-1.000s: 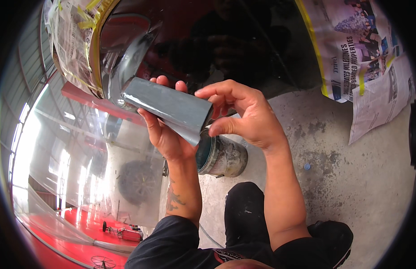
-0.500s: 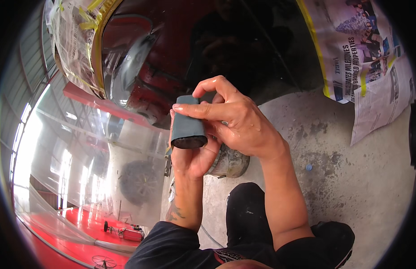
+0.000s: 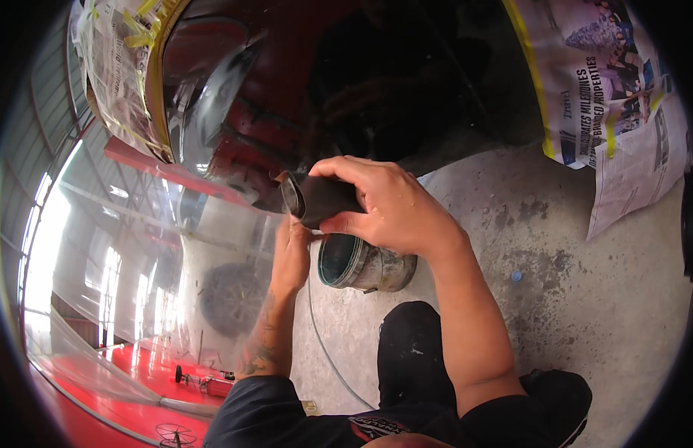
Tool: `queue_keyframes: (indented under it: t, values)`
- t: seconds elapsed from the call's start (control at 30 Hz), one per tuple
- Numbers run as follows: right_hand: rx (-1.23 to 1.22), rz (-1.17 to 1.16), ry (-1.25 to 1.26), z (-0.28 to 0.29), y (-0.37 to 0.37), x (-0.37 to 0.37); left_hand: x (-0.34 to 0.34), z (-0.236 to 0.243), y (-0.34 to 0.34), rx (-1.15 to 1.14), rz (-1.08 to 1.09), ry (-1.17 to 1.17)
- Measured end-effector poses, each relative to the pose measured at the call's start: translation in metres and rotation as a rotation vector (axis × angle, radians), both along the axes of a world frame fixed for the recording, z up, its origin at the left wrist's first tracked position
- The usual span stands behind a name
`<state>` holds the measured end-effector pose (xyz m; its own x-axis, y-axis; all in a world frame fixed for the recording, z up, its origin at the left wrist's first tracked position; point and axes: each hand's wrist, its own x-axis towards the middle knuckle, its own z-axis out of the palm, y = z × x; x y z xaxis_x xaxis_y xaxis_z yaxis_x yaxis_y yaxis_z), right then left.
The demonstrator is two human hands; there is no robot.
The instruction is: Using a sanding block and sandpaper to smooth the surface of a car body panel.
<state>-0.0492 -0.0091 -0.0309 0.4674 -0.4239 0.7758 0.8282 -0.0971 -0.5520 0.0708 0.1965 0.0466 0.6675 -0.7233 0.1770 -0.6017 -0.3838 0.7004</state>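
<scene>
"Dark, flat-sided block wrapped in a thin dark sheet (image 3: 330, 200): where is it, set against the big things around you?"

"It is up off the stained, grey concrete floor (image 3: 585, 291). In the head view it overlaps the lower edge of the broad, glossy, curved black panel (image 3: 406, 82), with the dirty, grey round bucket (image 3: 370, 264) showing just below it. You can't tell from this angle how near the panel it is."

"How will it handle for you?"

"Expect it light, and probably firm at the core, while the wrap is thin and could slide or spring loose if you pinch only its edge. Your bare right hand (image 3: 398, 205) looks wet, so the surface may be slippery too. Take hold across the broad faces, so that you press the sheet onto the block."

"And your grip now?"

"Your right hand is closed around the right end, fingers over the top and thumb beneath, spread only as far as the thickness needs. Your bare left hand (image 3: 292, 254) is below the left end, and its fingertips seem to touch the underside. You can't tell whether they carry any load."

"The smallest thing to mind?"

"The narrow, brownish flap of the sheet (image 3: 281, 177), standing out at the left end, clear of your right fingers. It looks likeliest to lift or crease."
</scene>
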Motion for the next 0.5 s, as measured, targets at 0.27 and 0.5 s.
queue_keyframes:
  t: [0.27,0.5]
  values:
    - [0.063,-0.245,0.014,-0.01,-0.006,0.007,-0.044,0.017,-0.074,-0.392,-0.534,-0.47]
    - [0.14,-0.028,-0.007,-0.003,-0.013,-0.005,-0.056,0.02,-0.082,-0.475,-0.407,-0.31]
